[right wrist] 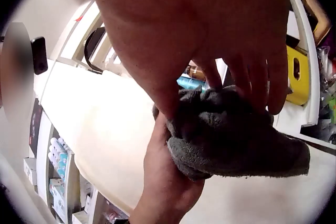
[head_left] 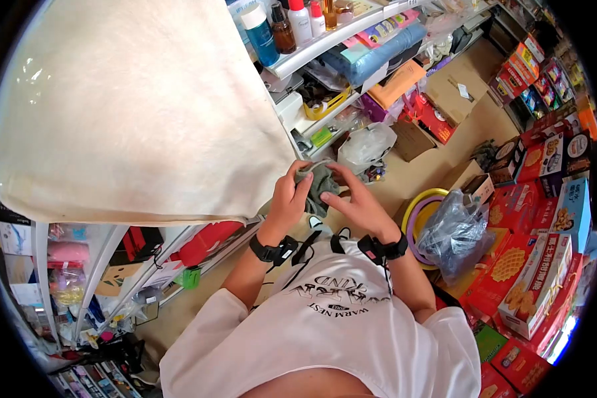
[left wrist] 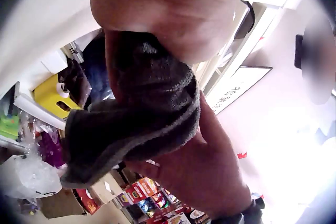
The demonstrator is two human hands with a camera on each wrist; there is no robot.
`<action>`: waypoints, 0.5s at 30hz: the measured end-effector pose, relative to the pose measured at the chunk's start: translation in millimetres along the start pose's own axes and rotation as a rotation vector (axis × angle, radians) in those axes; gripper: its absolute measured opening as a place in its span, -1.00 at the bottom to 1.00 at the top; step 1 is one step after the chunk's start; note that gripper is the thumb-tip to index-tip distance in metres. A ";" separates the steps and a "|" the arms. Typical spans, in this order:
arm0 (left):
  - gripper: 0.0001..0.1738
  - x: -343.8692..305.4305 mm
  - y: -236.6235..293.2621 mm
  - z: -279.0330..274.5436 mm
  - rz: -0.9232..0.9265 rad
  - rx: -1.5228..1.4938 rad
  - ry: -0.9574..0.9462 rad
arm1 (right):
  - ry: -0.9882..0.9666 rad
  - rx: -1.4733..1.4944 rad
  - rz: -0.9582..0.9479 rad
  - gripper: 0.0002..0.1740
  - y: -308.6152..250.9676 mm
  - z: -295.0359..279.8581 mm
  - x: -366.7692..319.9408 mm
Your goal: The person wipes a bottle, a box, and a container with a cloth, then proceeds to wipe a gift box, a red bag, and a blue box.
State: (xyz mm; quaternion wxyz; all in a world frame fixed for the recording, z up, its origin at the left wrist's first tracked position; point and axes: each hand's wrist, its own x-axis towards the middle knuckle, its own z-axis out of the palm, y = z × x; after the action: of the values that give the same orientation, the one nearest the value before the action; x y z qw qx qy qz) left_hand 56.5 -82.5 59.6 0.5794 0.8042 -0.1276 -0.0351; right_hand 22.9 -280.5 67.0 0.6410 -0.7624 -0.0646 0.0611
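Currently I have the left hand and right hand clamped on a crumpled grey cloth, thumbs facing, beside the cream tabletop's corner.

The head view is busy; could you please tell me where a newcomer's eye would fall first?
Probably on the broad cream surface filling the upper left. Next, the grey cloth held between the left hand and right hand near the centre, then the red boxes piled at the right.

Shop | stocked shelves | boxed snacks | bottles
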 end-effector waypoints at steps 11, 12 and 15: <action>-0.69 21.3 15.5 -7.9 0.182 -0.040 0.342 | -0.087 0.348 0.052 -0.80 5.3 -6.3 74.5; -0.70 22.5 15.7 -10.2 0.058 -0.037 0.383 | -0.097 0.346 0.050 -0.80 5.5 -10.8 80.8; -0.76 32.1 25.7 -1.5 0.042 0.047 0.486 | -0.139 0.227 0.008 -0.75 7.3 -27.2 98.5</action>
State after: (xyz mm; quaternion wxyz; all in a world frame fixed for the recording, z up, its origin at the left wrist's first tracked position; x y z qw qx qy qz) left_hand 83.6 -96.6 87.2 0.5749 0.7994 -0.0019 0.1746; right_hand 124.8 -290.8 63.5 0.7169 -0.6791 -0.0985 0.1231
